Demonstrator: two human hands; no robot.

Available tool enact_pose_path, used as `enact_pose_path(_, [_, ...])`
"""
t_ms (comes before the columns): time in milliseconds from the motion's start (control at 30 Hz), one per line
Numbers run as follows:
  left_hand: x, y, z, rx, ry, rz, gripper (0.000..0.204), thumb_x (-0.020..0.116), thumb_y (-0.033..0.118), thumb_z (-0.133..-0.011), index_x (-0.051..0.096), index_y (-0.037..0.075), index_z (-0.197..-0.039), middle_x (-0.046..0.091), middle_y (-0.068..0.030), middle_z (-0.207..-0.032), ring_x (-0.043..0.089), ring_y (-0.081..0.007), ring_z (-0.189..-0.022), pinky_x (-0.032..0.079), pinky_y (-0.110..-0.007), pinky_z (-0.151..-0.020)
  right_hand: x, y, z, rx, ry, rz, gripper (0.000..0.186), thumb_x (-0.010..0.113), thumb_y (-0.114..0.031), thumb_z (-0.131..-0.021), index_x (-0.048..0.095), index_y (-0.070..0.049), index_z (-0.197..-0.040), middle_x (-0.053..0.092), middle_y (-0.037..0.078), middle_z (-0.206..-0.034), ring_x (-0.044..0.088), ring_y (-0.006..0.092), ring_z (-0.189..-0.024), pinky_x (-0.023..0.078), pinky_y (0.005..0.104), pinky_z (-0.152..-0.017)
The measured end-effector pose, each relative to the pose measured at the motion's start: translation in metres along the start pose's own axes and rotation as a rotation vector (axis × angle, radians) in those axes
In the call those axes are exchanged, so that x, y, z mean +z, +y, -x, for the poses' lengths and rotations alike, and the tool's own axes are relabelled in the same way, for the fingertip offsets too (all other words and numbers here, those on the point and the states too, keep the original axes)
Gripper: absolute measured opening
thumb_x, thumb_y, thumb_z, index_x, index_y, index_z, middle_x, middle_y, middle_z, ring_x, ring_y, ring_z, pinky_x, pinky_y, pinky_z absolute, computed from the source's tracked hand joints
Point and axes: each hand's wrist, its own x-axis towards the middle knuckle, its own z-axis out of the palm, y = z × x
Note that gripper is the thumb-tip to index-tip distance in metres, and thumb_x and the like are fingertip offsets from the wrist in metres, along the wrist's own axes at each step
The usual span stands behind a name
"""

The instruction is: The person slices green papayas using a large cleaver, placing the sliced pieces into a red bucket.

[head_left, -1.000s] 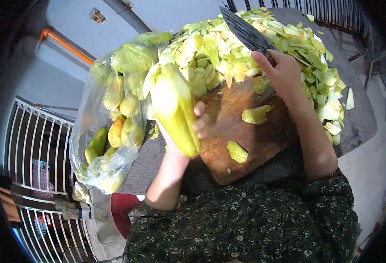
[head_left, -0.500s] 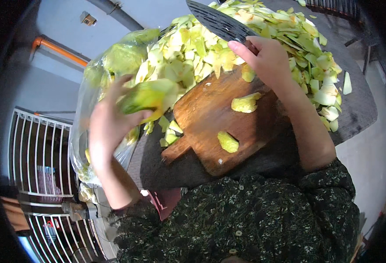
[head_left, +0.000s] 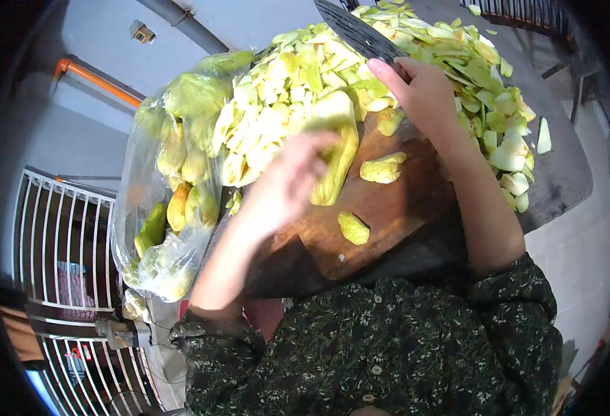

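Note:
My right hand (head_left: 424, 93) is closed round the handle of a broad, dark-bladed knife (head_left: 360, 31), its blade pointing up and left over the heap. A long yellow-green vegetable piece (head_left: 339, 166) with a pale cut face is at the left part of the wooden cutting board (head_left: 402, 215). Against its left side is my left hand (head_left: 287, 177), fingers bent and smeared by motion; whether they grip the piece cannot be made out. Smaller yellow-green chunks (head_left: 383, 168) lie on the board.
A large heap of pale green slices (head_left: 284, 83) covers the table's far side. Left of the board sits a clear plastic bag (head_left: 170, 263) of whole green and yellow vegetables. Dark cloth (head_left: 561, 159) covers the table. White metal railings (head_left: 62, 243) stand at the left.
My left hand has swung right from beside the bag to the board, and the yellow-green piece it held is now over the board. The knife has shifted slightly right.

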Motion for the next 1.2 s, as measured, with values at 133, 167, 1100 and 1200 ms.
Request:
enact_pose_path(133, [-0.040,-0.019,-0.047,0.378,0.248,-0.817,0.049,0.054,-0.002,-0.074,0.052,0.013,-0.120,0.053,-0.0102,-0.120,0.049,-0.0286,-0.115,0.039,-0.040,-0.098,0.001,-0.006,0.000,-0.033,-0.024,0.020,0.069,0.052,-0.068,-0.078,0.056,-0.003,-0.059,0.049,0.013,-0.051,0.052,0.0302,-0.051,0.039,0.0384,-0.051])
enact_pose_path(167, [-0.045,-0.021,-0.054,0.487,0.144,-0.917,0.053,0.055,-0.002,-0.072,0.051,0.015,-0.122,0.050,-0.0087,-0.124,0.046,-0.0285,-0.118,0.037,-0.043,-0.100,0.002,-0.007,-0.001,-0.046,-0.045,0.043,0.069,0.051,-0.068,-0.078,0.056,-0.003,-0.058,0.048,0.013,-0.051,0.052,0.0303,-0.051,0.039,0.0385,-0.050])
enact_pose_path(1100, [-0.023,-0.021,-0.028,0.281,0.027,-0.894,0.059,0.074,0.035,-0.071,0.049,0.009,-0.119,0.055,-0.0142,-0.093,0.057,-0.0309,-0.091,0.044,-0.041,-0.081,0.005,0.005,-0.002,-0.052,-0.060,-0.030,0.064,0.055,-0.061,-0.082,0.054,-0.003,-0.056,0.047,0.011,-0.047,0.050,0.0266,-0.046,0.038,0.0370,-0.047])
enact_pose_path(1200, [-0.030,-0.013,-0.037,-0.127,-0.192,-0.353,0.059,0.072,0.041,-0.076,0.051,0.004,-0.117,0.057,-0.0130,-0.106,0.056,-0.0253,-0.099,0.043,-0.034,-0.087,0.004,0.005,-0.001,-0.078,-0.069,-0.026,0.064,0.055,-0.061,-0.081,0.055,-0.002,-0.057,0.048,0.011,-0.047,0.050,0.0267,-0.046,0.038,0.0369,-0.047])
